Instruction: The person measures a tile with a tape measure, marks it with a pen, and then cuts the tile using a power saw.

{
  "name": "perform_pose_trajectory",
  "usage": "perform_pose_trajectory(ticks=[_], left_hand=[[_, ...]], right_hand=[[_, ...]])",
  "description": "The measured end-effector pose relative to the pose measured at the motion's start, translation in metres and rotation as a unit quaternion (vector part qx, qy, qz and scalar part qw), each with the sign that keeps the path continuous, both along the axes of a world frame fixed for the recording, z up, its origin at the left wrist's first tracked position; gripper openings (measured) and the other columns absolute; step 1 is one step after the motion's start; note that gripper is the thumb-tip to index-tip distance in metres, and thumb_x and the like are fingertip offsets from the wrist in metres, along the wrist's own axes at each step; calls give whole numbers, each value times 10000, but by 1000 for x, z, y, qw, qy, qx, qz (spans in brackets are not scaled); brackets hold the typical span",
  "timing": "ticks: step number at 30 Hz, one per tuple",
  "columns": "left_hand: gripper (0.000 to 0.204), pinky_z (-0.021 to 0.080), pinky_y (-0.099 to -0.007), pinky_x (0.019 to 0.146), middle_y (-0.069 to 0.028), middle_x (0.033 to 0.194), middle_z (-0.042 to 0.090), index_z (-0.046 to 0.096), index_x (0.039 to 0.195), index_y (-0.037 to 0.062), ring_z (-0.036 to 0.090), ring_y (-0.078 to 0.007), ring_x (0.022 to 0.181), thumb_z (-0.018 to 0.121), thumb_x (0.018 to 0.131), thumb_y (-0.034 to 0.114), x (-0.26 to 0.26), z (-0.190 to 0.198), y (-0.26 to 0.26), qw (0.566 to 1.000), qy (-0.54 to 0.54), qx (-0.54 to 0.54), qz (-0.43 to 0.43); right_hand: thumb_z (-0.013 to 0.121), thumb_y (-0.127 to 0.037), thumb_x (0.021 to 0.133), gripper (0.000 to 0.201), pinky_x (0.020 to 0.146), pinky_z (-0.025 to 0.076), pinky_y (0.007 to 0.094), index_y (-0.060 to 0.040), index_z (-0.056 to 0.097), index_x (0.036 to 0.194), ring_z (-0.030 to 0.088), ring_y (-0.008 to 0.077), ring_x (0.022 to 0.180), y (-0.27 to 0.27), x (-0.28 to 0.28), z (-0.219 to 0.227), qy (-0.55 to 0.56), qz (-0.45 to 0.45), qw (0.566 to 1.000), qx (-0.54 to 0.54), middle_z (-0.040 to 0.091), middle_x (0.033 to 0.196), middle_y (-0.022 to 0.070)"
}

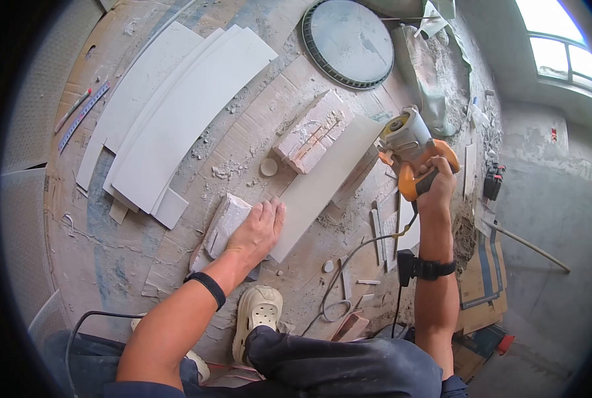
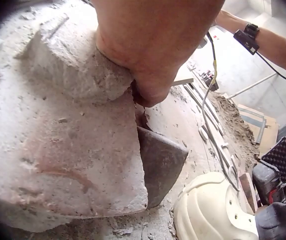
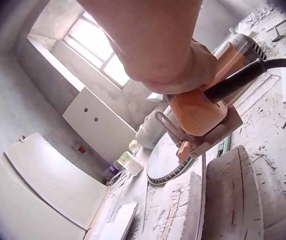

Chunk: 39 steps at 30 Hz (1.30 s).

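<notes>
In the head view my right hand [image 1: 437, 186] grips the handle of an orange and grey corded tile cutter [image 1: 410, 136]. The cutter's base lies at the far right end of a long pale tile strip [image 1: 322, 186]; its blade edge is hidden there. My left hand [image 1: 256, 229] rests on the strip's near left edge, beside a whitish block [image 1: 226, 222]. A second rough block [image 1: 314, 132] stands along the strip's left side. From the left wrist, the nearer block [image 2: 63, 145] hides the fingers. The right wrist view shows the cutter [image 3: 198, 112] from behind.
Cut white tiles [image 1: 190, 119] lie stacked at the left, near a tape measure [image 1: 84, 116] and pencil [image 1: 74, 109]. A round grey lid [image 1: 349, 43] is beyond the blocks. The cutter's cord [image 1: 349, 259] loops over the dusty floor near a clog-shod foot [image 1: 259, 312].
</notes>
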<state>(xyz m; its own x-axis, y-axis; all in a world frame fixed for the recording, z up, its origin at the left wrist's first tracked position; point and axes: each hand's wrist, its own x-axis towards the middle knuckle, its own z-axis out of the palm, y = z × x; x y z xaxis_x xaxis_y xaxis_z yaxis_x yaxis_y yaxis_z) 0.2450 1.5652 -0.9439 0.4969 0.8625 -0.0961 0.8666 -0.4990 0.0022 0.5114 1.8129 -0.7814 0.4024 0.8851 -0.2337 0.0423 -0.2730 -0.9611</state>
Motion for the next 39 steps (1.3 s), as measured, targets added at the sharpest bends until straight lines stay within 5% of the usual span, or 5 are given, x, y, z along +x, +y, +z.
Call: perform_pose_trajectory(ticks=[25, 39], left_hand=[[565, 382, -383, 1082, -201, 1452, 553, 454, 1461, -76, 536, -285, 1261, 487, 967, 197, -2, 6, 1, 1000, -15, -4, 5], [567, 375, -388, 1097, -210, 1458, 547, 439, 1473, -72, 547, -287, 1270, 476, 974, 195, -2, 6, 1, 1000, -12, -15, 9]], right_hand=[[609, -8, 829, 189, 574, 521, 344, 30, 606, 1013, 568, 174, 597, -16, -7, -2, -25, -10, 1000, -3, 555, 744, 73], [639, -40, 813, 73, 574, 507, 319, -4, 603, 867, 575, 178, 597, -11, -4, 0, -12, -11, 1000, -6, 547, 725, 67]])
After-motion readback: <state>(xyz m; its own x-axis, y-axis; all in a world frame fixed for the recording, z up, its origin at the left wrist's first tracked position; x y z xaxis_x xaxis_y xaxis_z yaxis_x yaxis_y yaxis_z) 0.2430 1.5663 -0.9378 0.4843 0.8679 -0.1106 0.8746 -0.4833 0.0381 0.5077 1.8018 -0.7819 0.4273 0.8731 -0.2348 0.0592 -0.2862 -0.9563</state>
